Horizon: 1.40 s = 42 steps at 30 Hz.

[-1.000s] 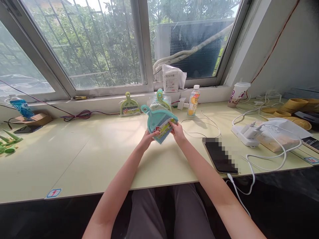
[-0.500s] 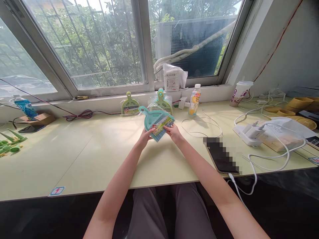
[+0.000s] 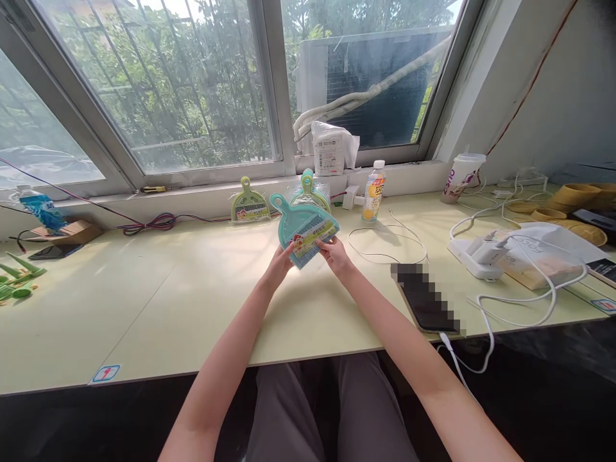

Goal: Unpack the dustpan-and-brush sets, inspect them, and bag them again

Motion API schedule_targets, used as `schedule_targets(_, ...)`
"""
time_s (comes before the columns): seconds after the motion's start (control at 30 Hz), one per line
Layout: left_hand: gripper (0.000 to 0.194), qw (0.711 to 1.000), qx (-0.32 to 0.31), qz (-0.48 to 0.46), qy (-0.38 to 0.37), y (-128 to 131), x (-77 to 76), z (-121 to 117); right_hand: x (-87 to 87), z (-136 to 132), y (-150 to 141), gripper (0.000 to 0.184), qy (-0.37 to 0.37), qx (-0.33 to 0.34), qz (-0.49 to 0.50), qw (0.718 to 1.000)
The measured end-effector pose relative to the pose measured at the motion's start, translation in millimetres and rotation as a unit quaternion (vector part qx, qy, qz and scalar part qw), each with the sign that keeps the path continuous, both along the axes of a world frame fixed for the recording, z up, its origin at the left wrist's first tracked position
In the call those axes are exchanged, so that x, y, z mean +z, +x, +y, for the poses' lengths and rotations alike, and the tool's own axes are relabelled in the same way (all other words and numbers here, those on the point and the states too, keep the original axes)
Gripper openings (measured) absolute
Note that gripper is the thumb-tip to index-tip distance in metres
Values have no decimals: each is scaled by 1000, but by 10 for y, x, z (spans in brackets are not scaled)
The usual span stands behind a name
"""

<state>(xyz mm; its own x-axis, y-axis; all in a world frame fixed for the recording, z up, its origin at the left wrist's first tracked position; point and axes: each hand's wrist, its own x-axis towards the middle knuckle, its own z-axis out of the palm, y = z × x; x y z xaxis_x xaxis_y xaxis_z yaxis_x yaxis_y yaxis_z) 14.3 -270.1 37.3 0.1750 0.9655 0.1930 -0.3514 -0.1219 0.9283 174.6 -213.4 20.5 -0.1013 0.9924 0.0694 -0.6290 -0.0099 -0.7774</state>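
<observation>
Daylight is let in through grey metal-framed windows [image 3: 192,96] above a smooth, pale yellow counter [image 3: 158,308]. Near the back wall, a small green plastic dustpan [image 3: 250,210] is stood upright, with a clear, yellow-labelled bottle [image 3: 373,194] placed farther right. Near the front edge, a dark-screened phone [image 3: 428,307] is laid flat beside the right forearm. A turquoise plastic dustpan-and-brush set [image 3: 291,217], faced with a printed yellow-green label [image 3: 316,235], is held up over the middle of the counter, its looped handle pointed up to the left. Its lower left edge is gripped by the closed fingers of the left hand [image 3: 278,266]; its lower right side is pinched by those of the right hand [image 3: 338,258].
</observation>
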Motion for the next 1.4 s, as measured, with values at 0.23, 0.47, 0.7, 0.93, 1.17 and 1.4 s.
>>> schedule_targets(0.23,60,997,52,28,-42,2,-31,6,-35,51,71,38,17,58,-13,998)
schedule_targets(0.47,60,996,47,63,-47,-22,-33,14,-72,35,15,30,-9,26,0,1000)
schedule_targets(0.7,57,991,78,66,-85,-52,-81,88,-76,106,30,21,-45,18,-73,996)
schedule_targets(0.93,54,982,135,-20,-132,-312,-22,153,-59,135,217,20,100,-156,-386,904)
schedule_targets(1.17,54,964,168,-54,-200,-517,47,120,-57,146,321,36,372,-213,-576,696)
schedule_targets(1.4,45,980,42,55,-184,-493,-6,98,-108,217,263,13,311,-224,-527,759)
